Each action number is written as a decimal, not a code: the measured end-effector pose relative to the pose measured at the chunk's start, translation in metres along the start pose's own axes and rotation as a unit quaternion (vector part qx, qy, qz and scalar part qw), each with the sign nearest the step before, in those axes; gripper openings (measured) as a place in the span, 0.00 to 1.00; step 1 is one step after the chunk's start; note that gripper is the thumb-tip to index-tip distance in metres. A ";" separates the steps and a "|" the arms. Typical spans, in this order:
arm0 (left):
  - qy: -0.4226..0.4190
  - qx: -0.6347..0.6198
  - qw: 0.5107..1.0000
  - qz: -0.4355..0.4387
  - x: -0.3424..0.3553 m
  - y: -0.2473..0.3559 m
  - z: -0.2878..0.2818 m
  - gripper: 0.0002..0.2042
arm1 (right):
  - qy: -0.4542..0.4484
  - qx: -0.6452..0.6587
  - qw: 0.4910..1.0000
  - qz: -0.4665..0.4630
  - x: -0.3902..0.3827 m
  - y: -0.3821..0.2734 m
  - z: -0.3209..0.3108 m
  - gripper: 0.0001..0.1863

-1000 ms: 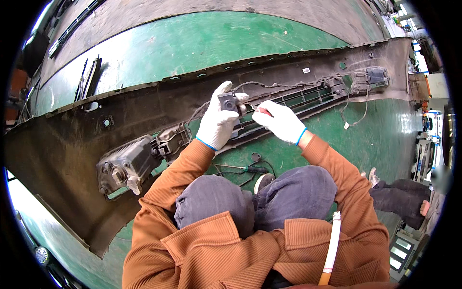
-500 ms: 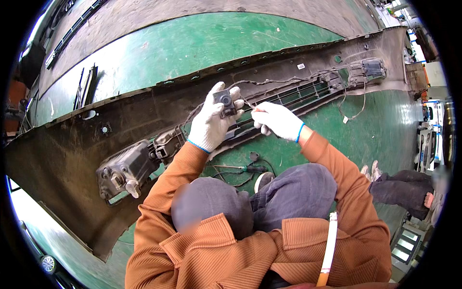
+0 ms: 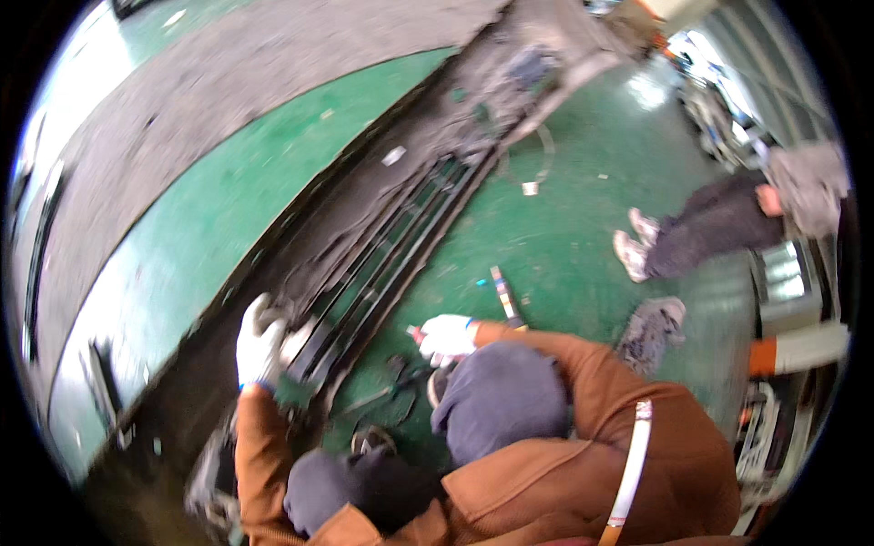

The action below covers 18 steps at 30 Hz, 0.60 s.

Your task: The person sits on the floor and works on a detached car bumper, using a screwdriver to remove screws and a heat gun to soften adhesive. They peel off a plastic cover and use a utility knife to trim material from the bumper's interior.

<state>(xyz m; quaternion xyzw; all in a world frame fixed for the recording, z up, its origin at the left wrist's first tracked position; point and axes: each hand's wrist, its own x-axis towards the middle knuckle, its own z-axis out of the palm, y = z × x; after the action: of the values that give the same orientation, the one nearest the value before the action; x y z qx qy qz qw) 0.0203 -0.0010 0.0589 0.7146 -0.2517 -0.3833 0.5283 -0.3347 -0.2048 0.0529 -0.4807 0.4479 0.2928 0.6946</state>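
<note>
My left hand [image 3: 261, 344], in a white glove, is over the near part of a large brown bumper cover [image 3: 319, 218], beside the end of its black slatted grille [image 3: 411, 232]. Blur smears its fingers, and the small black camera-like part seen earlier does not show. My right hand [image 3: 446, 338], also gloved in white, is low in front of my right knee. Its fingers are closed, with a small reddish bit at their tips that I cannot identify. Below and left of that hand, a screwdriver [image 3: 369, 399] lies on the floor among dark cords.
A slim tool with a banded handle [image 3: 503, 296] lies on the green floor past my right hand. Farther right are a crumpled grey cloth [image 3: 654, 332] and another person's legs [image 3: 710, 227]. A loose cable end [image 3: 531, 189] hangs off the bumper cover.
My view has swung, so the bumper cover runs more steeply. My hands have moved apart: the left toward the bumper's near part, the right back toward my knee. The black part went from view.
</note>
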 end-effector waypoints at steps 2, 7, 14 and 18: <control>-0.017 0.049 0.999 -0.010 0.018 -0.011 0.005 0.28 | 0.042 -0.059 0.993 -0.093 0.038 0.070 -0.026 0.07; -0.021 0.270 0.961 0.061 0.049 -0.024 0.029 0.22 | 0.212 -0.230 0.946 -0.087 -0.003 0.061 -0.031 0.11; -0.213 0.264 0.935 0.103 0.066 0.137 0.108 0.23 | 0.152 0.176 0.957 -0.176 -0.054 0.076 -0.048 0.07; -0.381 0.193 0.902 0.064 0.043 0.212 0.175 0.33 | 0.166 0.359 0.878 -0.269 -0.132 0.010 -0.059 0.08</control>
<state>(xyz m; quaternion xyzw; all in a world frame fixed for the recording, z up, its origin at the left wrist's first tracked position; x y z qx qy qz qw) -0.0875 -0.1991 0.2214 0.5842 -0.5479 -0.5358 0.2672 -0.4192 -0.2524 0.1598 -0.3418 0.4845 -0.1696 0.7872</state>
